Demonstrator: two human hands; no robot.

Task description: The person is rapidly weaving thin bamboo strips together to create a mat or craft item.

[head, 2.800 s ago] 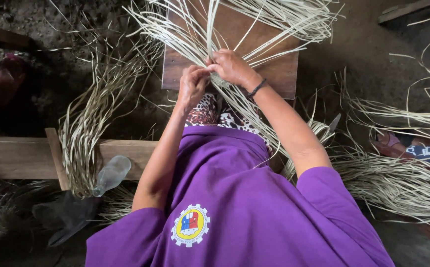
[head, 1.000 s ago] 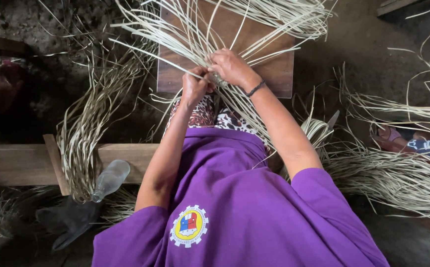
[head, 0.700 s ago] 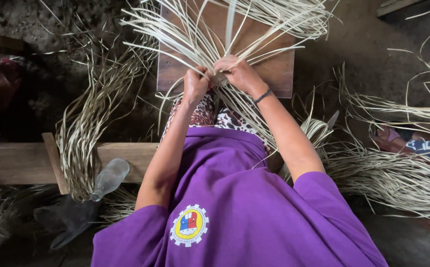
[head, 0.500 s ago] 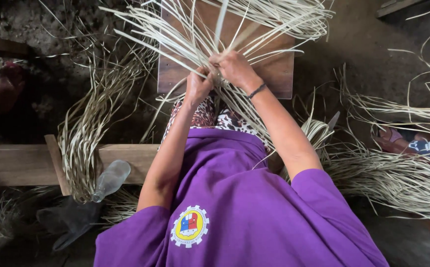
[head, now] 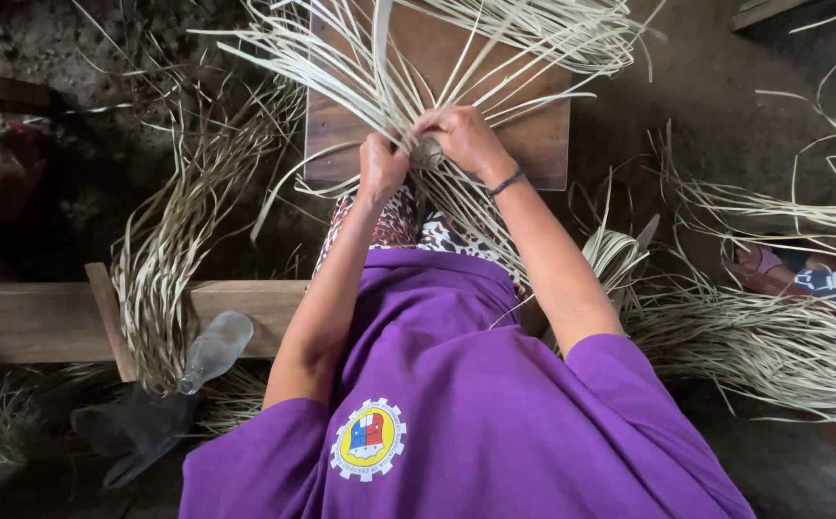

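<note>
Both hands meet at upper centre of the frame: the left hand [head: 381, 168] and right hand [head: 463, 140] pinch the crossing point of pale, flat straw strips [head: 408, 72], which fan upward and sideways in thin, stiff blades over a brown wooden board [head: 543, 144]. Loose strip bundles [head: 163, 259] trail lower left; a clear plastic bottle [head: 214, 350] lies beside a wooden bench [head: 24, 322].

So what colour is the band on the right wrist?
Dark, nearly black: a thin band just behind the right hand, in the head view.
</note>
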